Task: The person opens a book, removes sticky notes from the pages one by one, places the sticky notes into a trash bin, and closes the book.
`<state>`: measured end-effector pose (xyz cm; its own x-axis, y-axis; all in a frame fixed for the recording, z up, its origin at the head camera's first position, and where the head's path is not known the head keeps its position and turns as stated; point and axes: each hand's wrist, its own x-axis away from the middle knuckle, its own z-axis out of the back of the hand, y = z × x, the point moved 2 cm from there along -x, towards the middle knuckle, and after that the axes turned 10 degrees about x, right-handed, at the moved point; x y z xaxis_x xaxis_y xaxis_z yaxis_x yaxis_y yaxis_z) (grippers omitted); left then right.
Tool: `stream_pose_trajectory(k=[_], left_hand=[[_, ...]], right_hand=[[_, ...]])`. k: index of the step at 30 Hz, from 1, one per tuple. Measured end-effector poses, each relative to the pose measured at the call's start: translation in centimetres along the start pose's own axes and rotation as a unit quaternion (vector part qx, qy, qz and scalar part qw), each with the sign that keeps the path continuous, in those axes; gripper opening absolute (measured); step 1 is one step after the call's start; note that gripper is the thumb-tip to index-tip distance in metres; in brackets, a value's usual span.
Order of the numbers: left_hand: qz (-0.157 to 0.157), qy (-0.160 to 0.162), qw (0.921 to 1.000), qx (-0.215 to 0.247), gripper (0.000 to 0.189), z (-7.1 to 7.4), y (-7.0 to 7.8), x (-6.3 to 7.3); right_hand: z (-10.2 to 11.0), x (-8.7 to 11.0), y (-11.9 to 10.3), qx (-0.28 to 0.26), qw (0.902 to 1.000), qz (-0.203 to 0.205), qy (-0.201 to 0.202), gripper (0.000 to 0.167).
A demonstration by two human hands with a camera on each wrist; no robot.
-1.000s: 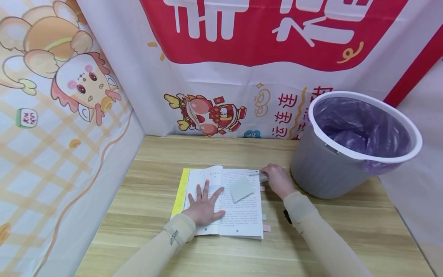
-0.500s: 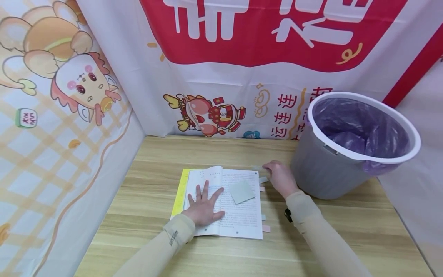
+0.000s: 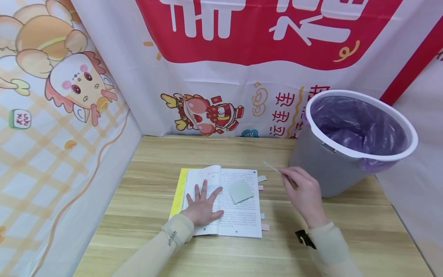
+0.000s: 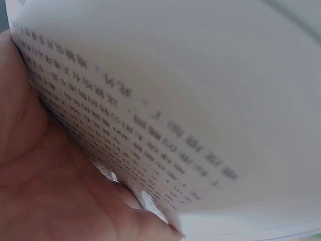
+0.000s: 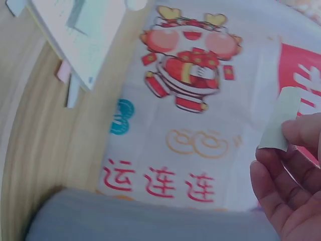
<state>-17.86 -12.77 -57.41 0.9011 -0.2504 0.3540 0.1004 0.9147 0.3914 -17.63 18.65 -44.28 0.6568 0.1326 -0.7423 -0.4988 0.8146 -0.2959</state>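
An open book (image 3: 238, 223) with printed pages lies on the wooden table. Spread fingers of my left hand (image 3: 202, 207) press its left page flat; the left wrist view shows the palm beside a curved page (image 4: 241, 90). On the right page sits a pale green square sticky note pad (image 3: 241, 191). My right hand (image 3: 306, 196) is raised to the right of the book. Between thumb and fingers it pinches a small pale green paper strip (image 5: 281, 118). Several paper tabs stick out from the book's right edge, among them a pale green tab (image 3: 262, 178) and a pink tab (image 3: 265, 227).
A grey trash bin (image 3: 318, 169) with a white rim and a purple liner stands right of the book, behind my right hand. Printed cloth (image 3: 204, 77) hangs along the back and left of the table (image 3: 166, 150). Something yellow (image 3: 180, 188) shows under the book's left side.
My right hand has moved from the book's upper right edge to the right and up, with the paper strip between its fingers. A pale green tab it was at stays there. The left hand stays put.
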Motion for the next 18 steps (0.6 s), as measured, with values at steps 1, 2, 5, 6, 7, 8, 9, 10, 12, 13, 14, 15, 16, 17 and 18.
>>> stream_pose_trajectory(k=[1,2,5,6,7,8,9,10,12,13,14,15,16,17,18], left_hand=[[-0.002,0.002,1.0,0.003,0.081,0.0,0.0,0.0],[-0.005,0.004,1.0,0.005,0.081,0.0,0.0,0.0],[-0.009,0.003,0.9999,0.009,0.081,0.1,0.1,0.1],[-0.009,0.004,0.9999,0.009,0.081,0.1,0.2,0.1],[-0.01,0.006,0.9999,0.01,0.081,0.1,0.2,0.1],[-0.009,0.005,0.9999,0.009,0.081,0.1,0.2,0.1],[-0.009,0.006,0.9999,0.009,0.081,0.1,0.2,0.1],[-0.009,0.007,0.9999,0.01,0.081,0.1,0.1,0.1],[-0.01,0.008,0.9999,0.011,0.081,0.1,0.1,0.1],[-0.012,0.009,0.9998,0.012,0.081,0.1,0.1,0.1],[-0.013,0.01,0.9998,0.013,0.081,0.1,0.1,0.2],[-0.014,0.011,0.9998,0.013,0.081,0.1,0.0,0.1],[-0.013,0.011,0.9998,0.012,0.081,0.1,0.0,0.1],[-0.013,0.011,0.9998,0.011,0.081,0.1,0.0,0.2],[-0.015,0.013,0.9997,0.011,0.081,0.1,0.0,0.2]], right_hand=[[0.7,0.2,-0.2,-0.004,0.9999,-0.001,0.012,0.024],[1.4,0.4,-0.3,-0.009,0.9997,0.001,0.025,0.024],[3.7,0.7,-0.9,-0.022,0.9972,0.01,0.071,0.021],[4.4,0.7,-1.1,-0.023,0.9961,0.013,0.085,0.018],[5.2,0.6,-1.4,-0.023,0.9945,0.016,0.101,0.015],[5.9,0.5,-1.6,-0.022,0.9925,0.018,0.118,0.012],[6.7,0.3,-1.8,-0.02,0.9906,0.019,0.134,0.011],[7.5,0.1,-2.1,-0.018,0.9883,0.018,0.15,0.012],[9.1,-0.4,-2.7,-0.009,0.9838,0.013,0.179,0.014],[9.9,-0.8,-2.9,-0.006,0.9808,0.009,0.194,0.014],[10.6,-1.1,-3.3,-0.003,0.9781,0.004,0.208,0.014],[11.3,-1.5,-3.5,0.001,0.9759,-0.002,0.218,0.015],[11.9,-1.7,-3.5,0.005,0.9734,-0.008,0.229,0.014],[12.5,-1.9,-3.4,0.011,0.972,-0.015,0.234,0.013],[13.0,-2.1,-3.3,0.014,0.9705,-0.02,0.24,0.013]])
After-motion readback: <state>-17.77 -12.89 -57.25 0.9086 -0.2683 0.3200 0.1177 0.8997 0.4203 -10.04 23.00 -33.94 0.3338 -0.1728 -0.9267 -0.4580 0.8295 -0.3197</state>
